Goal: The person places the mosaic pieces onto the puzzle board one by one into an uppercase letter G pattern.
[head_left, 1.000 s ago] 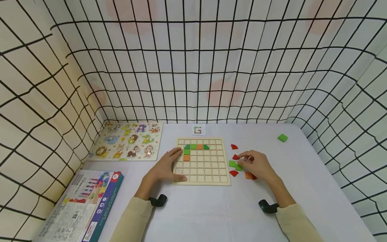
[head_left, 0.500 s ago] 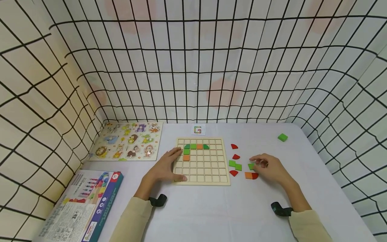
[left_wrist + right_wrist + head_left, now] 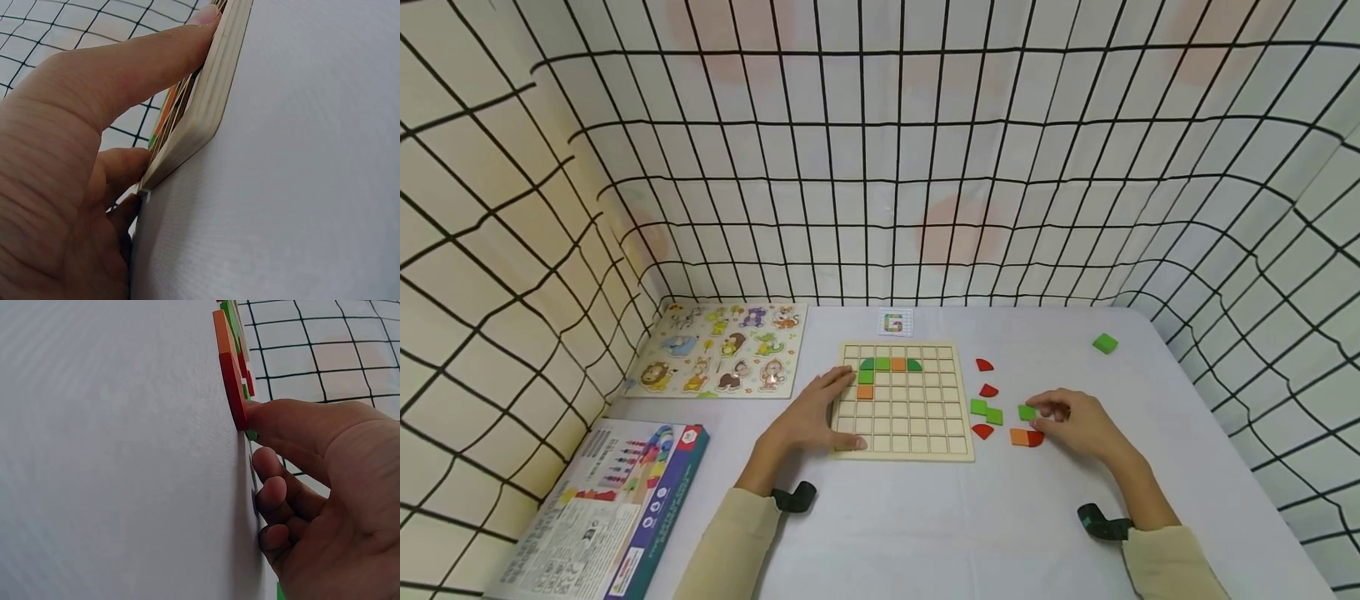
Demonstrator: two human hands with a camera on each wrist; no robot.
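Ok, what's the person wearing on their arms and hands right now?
Both hands, left hand and right hand, are bare, no gloves or rings visible. Each arm has a pale beige long sleeve, and a black strap sits at each wrist.

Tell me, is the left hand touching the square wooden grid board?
Touching. In the left wrist view the left hand lays its thumb along the edge of the square wooden grid board; the head view shows fingers resting on its left side.

An animal puzzle (image 3: 722, 348) lies far left, a game box (image 3: 613, 508) near left, and a small pattern card (image 3: 895, 322) far centre.
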